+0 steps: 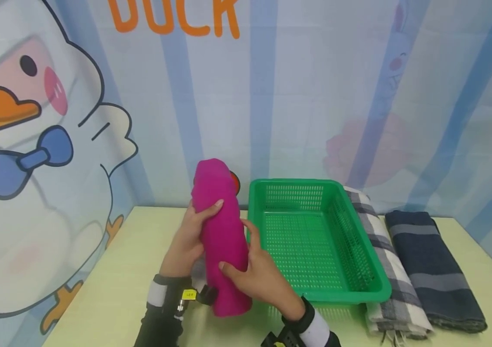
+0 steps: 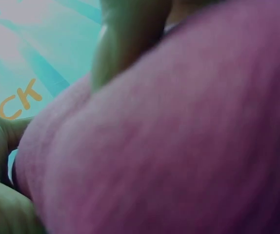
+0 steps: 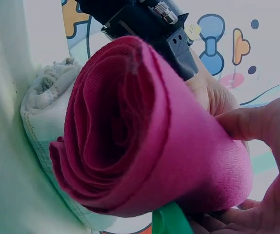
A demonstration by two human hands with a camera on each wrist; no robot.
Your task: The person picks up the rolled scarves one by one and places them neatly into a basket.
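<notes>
A thick roll of magenta cloth point(image 1: 221, 231) is held up by both hands, left of the basket in the head view. My left hand point(image 1: 188, 241) grips its left side, with the thumb across the front. Lower down on the right side, my right hand point(image 1: 259, 271) grips it between thumb and fingers. The right wrist view looks into the spiral end of the magenta cloth point(image 3: 179, 146), its layers loosely wound with one edge flapping out. Magenta fabric point(image 2: 169, 136) fills most of the left wrist view, blurred. Behind it lies a pale rolled cloth point(image 3: 52, 107), mostly hidden in the head view.
A green perforated basket point(image 1: 369, 241) stands right of the hands. Beside it lie a folded black-and-white checked cloth point(image 1: 395, 274) with a fringe and a folded dark navy cloth point(image 1: 428, 260) with grey stripes. A printed curtain point(image 1: 302, 96) hangs behind the pale table point(image 1: 115, 279).
</notes>
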